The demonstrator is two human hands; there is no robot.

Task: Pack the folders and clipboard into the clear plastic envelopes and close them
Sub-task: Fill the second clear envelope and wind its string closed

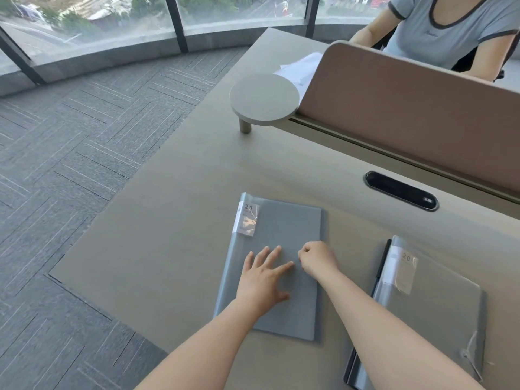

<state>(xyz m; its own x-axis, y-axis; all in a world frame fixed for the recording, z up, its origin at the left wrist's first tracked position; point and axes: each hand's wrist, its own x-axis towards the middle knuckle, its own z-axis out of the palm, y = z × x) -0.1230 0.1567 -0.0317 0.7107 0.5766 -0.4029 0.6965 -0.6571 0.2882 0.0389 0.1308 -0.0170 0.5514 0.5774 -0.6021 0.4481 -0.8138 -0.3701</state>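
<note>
Fingers point(270, 256) of the left hand point(263, 280) lie spread and flat on a grey folder point(284, 226), pressing it down and gripping nothing. Just beside it, the right hand point(319, 257) is curled into a loose fist over the same folder, thumb and forefinger pinched together; whether they hold the clear film cannot be told. That folder lies near the middle of the desk point(168, 235), inside a clear plastic envelope point(228, 277) whose edge shows along its left side, with a white label point(247, 219) marked "20" at the far left corner. Towards the near right corner of the desk lies a second clear envelope point(439, 299) with its own label, resting on a dark flat item point(381, 266) whose edge shows along its left; what that item is cannot be told. Further back, a black oval cable port point(401, 191) is set into the desk near its far edge. Behind it stands a brown divider panel point(408, 108), with a round shelf point(264, 98) at its left end. Beyond the panel sits another person in a grey top point(450, 26).
</note>
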